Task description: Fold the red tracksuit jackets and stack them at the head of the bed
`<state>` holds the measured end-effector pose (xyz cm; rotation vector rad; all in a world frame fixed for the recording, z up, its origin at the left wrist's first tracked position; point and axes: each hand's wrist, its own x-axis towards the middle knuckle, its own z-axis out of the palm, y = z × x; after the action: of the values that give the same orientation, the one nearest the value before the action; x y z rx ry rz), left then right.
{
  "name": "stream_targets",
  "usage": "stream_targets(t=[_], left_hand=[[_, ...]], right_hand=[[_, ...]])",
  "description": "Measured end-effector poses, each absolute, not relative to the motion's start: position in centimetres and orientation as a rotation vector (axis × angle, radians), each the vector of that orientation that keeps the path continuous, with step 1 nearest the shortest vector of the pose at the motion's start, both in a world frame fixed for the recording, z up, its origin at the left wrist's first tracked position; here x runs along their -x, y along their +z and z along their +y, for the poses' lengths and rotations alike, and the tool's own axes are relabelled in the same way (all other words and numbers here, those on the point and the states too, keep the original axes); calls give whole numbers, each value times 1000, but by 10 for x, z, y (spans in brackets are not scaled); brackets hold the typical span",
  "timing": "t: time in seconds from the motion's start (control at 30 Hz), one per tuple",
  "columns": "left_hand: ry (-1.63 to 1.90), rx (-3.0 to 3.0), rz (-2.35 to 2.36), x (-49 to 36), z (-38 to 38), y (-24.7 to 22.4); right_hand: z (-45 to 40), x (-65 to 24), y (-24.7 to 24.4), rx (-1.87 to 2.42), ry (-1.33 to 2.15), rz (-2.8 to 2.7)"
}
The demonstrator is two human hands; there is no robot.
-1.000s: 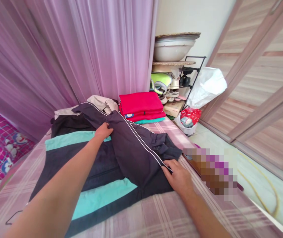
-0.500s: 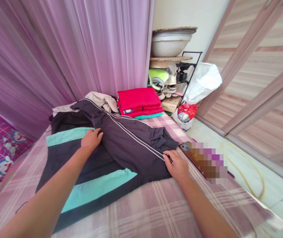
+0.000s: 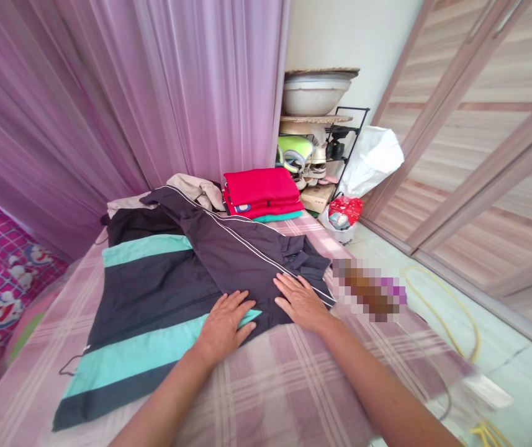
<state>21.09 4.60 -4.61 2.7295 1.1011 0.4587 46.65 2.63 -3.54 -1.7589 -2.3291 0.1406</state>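
A dark jacket (image 3: 149, 298) with teal bands lies on a bed with a pink plaid cover (image 3: 266, 397). One dark sleeve with white piping is folded diagonally across its body. My left hand (image 3: 226, 326) rests with fingers spread on the near edge of the jacket, by the tip of the lower teal band. To its right, my right hand (image 3: 302, 301) lies flat on the dark sleeve near the collar, fingers apart. Neither hand grips the cloth.
Folded red clothes (image 3: 263, 191) stand stacked at the bed's far edge, beside a crumpled beige garment (image 3: 195, 188). A blurred-out phone (image 3: 368, 292) lies right of the jacket. Beyond are a shoe rack (image 3: 352, 146), a white bag (image 3: 375, 158) and a wardrobe (image 3: 470, 155).
My left hand has moved right and nearer, from the upper teal band to the near edge. My right hand has shifted left, let go of the sleeve edge and flattened on the cloth.
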Motion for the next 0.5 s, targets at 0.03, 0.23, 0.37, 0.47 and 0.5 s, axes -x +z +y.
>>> stream_targets(t=[0.03,0.23,0.37,0.47,0.5], left_hand=[[469,-2733,1102,-211,47,-46],[495,-2738,1162,-216,44,-44],[538,-2743,1163,-218,42,-46],[508,-2752,1156,-217,41,-44],[494,-2754,1159,-217,41,-43]], right_hand=[[27,-467,-34,1781,152,-2320],[24,-457,-19,1745,75,-2284],[26,-464,-21,1718,32,-2359],[30,-472,-24,1818,98,-2394],[31,-474,-24,1830,114,-2390]])
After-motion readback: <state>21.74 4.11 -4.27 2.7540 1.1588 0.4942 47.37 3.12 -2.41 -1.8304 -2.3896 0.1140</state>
